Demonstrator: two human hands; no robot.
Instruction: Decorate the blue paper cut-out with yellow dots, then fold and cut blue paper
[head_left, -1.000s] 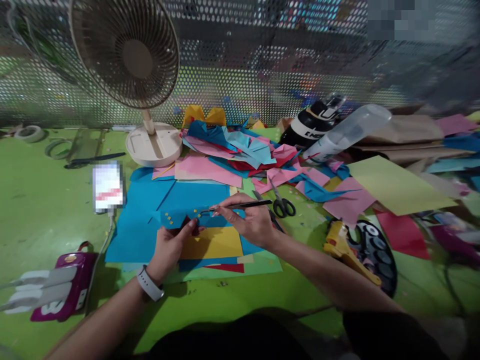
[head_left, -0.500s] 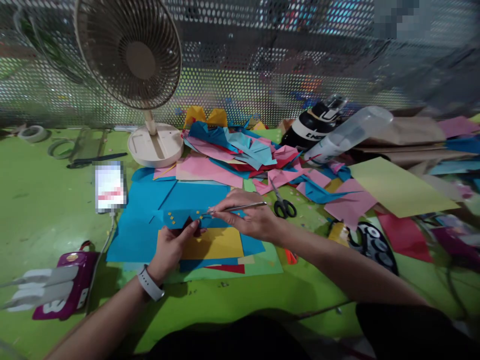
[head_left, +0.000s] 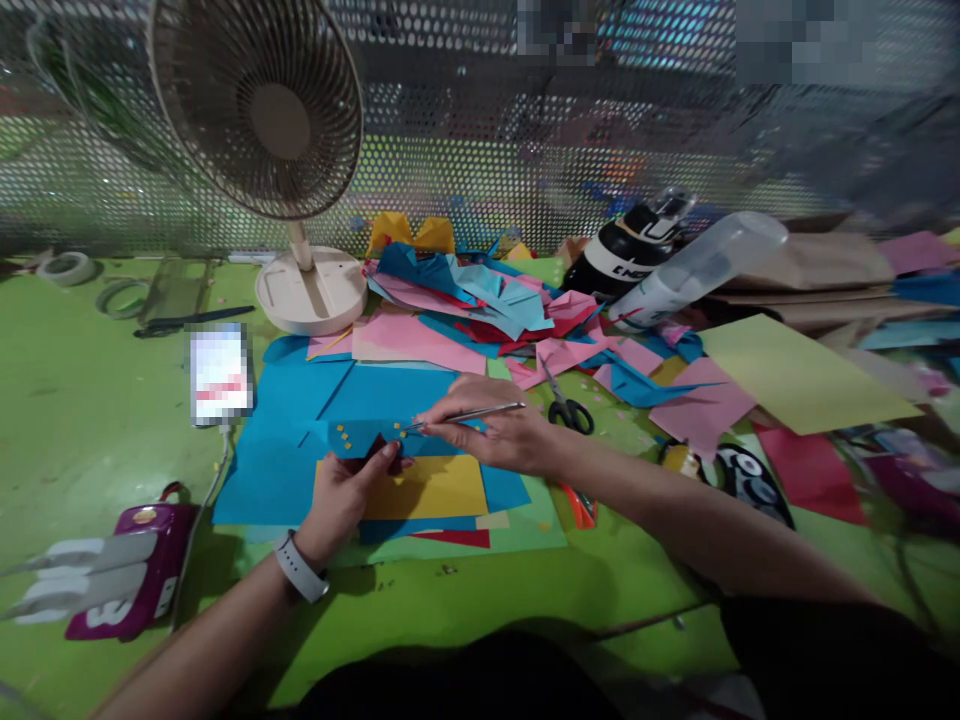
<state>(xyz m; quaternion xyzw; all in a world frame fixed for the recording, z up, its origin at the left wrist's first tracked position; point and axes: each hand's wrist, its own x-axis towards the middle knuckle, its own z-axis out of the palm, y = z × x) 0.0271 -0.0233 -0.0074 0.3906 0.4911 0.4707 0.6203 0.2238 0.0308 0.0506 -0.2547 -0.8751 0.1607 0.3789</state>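
Observation:
My right hand (head_left: 491, 420) is closed around slim metal tweezers (head_left: 491, 411), whose tip points left at the small yellow paper squares (head_left: 400, 430). Those squares lie scattered on blue paper (head_left: 277, 470). Pinched between thumb and fingers of my left hand (head_left: 352, 490) is a small dark reddish-brown paper piece (head_left: 377, 448), just left of the tweezers' tip. Whether the tip touches a square is too small to tell. Under the fingers of my left hand, a yellow paper strip (head_left: 435, 488) rests on the blue paper.
Black-handled scissors (head_left: 570, 415) lie right of my right hand, near an orange-handled tool (head_left: 581, 508). Crumpled paper scraps (head_left: 480, 290), a fan (head_left: 311, 290) and bottles (head_left: 622, 250) stand behind. At left are a phone (head_left: 220, 373) and a purple power strip (head_left: 146, 560) with a cable.
My right hand and the tweezers have shifted very slightly, the tweezers' back end a little left. The right forearm has moved a bit, showing more of the orange tool. My left hand stays put.

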